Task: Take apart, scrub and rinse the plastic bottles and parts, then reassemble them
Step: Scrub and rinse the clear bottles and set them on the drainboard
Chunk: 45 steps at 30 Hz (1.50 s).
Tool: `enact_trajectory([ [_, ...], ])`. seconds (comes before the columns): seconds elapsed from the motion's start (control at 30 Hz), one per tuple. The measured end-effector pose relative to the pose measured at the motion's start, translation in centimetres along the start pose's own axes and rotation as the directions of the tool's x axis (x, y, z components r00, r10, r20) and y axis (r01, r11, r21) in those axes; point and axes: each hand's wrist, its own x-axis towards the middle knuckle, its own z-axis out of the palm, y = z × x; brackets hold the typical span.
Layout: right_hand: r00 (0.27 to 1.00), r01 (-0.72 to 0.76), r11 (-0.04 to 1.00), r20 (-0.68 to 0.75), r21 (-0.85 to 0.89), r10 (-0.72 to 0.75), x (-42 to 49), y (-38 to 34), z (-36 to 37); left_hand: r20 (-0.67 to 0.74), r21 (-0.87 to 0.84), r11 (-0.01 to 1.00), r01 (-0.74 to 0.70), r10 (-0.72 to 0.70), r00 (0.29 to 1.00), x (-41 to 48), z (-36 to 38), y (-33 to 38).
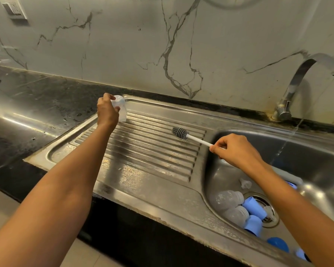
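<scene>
My left hand [106,110] grips a clear plastic bottle [121,108] that stands upside down at the far left corner of the ribbed drainboard [143,151]. My right hand [233,151] pinches the white handle of a bottle brush [180,132]; its grey bristle head rests on the drainboard near the basin edge. In the sink basin [307,160], beside the drain, lie two clear bottles [228,199], blue caps [254,207] and a small clear part [245,183].
A steel tap [297,87] at the back right runs a thin stream of water into the basin. Black stone counter [33,97] stretches to the left. A marble-patterned wall stands behind. More blue parts [278,244] lie at the basin's near edge.
</scene>
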Motion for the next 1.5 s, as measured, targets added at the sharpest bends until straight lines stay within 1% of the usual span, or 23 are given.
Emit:
enact_trajectory([
  [0.37, 1.000, -0.004, 1.000, 0.014, -0.006, 0.004, 0.2, -0.1, 0.2, 0.018, 0.012, 1.000, -0.004, 0.004, 1.000, 0.3, -0.1, -0.2],
  [0.7, 1.000, -0.002, 1.000, 0.013, -0.008, 0.002, -0.1, 0.0, 0.1, -0.019, 0.028, 0.999, -0.025, 0.025, 1.000, -0.1, -0.3, -0.2],
  [0.83, 1.000, -0.012, 1.000, 0.001, 0.006, 0.012, -0.4, 0.2, -0.2, -0.096, 0.070, 0.993, -0.097, 0.103, 0.990, -0.6, -0.2, 1.1],
  [0.97, 0.999, -0.023, 1.000, -0.023, 0.019, 0.023, -1.4, 0.6, -1.2, -0.107, 0.049, 0.979, -0.199, 0.203, 0.973, -2.1, 0.7, 4.4],
  [1.1, 0.997, -0.049, 0.998, -0.051, 0.033, 0.051, -3.0, 1.8, -2.8, -0.039, -0.043, 0.964, -0.262, 0.260, 0.965, -4.9, 2.3, 8.0],
  [1.3, 0.978, -0.185, 0.982, -0.088, 0.031, 0.187, -6.0, 5.6, -5.5, 0.106, -0.189, 0.946, -0.262, 0.285, 0.953, -10.6, 5.8, 13.2],
  [1.4, 0.956, -0.265, 0.963, -0.116, 0.052, 0.269, -7.8, 8.0, -6.6, 0.222, -0.232, 0.934, -0.274, 0.325, 0.920, -13.7, 7.9, 15.4],
  [1.5, 0.929, -0.337, 0.939, -0.139, 0.062, 0.343, -9.5, 10.3, -7.6, 0.305, -0.267, 0.915, -0.302, 0.378, 0.874, -16.8, 10.0, 17.2],
])
